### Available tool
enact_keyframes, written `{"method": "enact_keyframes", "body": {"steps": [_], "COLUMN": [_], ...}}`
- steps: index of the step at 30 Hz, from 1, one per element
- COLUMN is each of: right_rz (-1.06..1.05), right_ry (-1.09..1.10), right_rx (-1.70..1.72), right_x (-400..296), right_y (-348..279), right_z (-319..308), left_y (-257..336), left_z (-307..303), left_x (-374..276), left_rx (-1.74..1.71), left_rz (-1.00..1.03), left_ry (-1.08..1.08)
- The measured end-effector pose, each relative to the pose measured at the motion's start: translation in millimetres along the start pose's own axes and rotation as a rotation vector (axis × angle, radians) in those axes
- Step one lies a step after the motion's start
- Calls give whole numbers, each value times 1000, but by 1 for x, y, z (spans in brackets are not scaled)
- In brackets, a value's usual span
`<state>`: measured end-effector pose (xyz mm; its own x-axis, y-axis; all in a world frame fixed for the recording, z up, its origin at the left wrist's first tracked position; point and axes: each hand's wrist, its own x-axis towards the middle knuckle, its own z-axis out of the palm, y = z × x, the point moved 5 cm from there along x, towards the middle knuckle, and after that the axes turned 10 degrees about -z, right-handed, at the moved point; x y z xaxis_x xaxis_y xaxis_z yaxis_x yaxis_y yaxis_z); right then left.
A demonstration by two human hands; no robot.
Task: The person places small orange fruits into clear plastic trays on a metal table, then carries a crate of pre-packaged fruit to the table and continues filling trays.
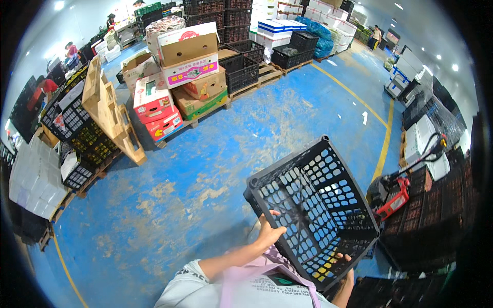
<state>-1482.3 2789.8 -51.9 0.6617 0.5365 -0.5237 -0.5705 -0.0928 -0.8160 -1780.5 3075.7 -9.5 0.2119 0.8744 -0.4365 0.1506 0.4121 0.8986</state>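
A black slatted plastic crate [308, 215] is held tilted in front of my body, its open side facing up towards the camera. My left hand [270, 229] grips its near left rim, fingers hooked over the edge. At the lower right, my right hand [346, 269] holds the crate's near side, with fingertips showing over the edge and the palm mostly hidden. The crate looks empty, and the blue floor shows through its holes.
Cardboard cartons [200, 77] and black crates [242, 71] stand on pallets ahead. An upright wooden pallet [108, 111] leans by crates at left. A red pallet jack [394, 200] and dark stacked crates [427, 215] are at right. Several people work far off.
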Motion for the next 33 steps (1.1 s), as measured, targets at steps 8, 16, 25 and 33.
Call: {"method": "enact_keyframes", "body": {"steps": [8, 16, 25, 33], "right_rz": [170, 63, -217, -458], "right_ry": [-101, -45, -1, -113], "right_rx": [88, -79, -136, -275], "right_x": [246, 437, 620, 831], "right_y": [-74, -131, -241, -349], "right_z": [196, 441, 611, 798], "left_y": [92, 160, 334, 410], "left_z": [-5, -30, -2, 26], "left_x": [213, 450, 692, 896], "left_rx": [-286, -544, -565, -948], "left_rz": [-148, -363, -398, -376], "left_ry": [140, 223, 70, 128]}}
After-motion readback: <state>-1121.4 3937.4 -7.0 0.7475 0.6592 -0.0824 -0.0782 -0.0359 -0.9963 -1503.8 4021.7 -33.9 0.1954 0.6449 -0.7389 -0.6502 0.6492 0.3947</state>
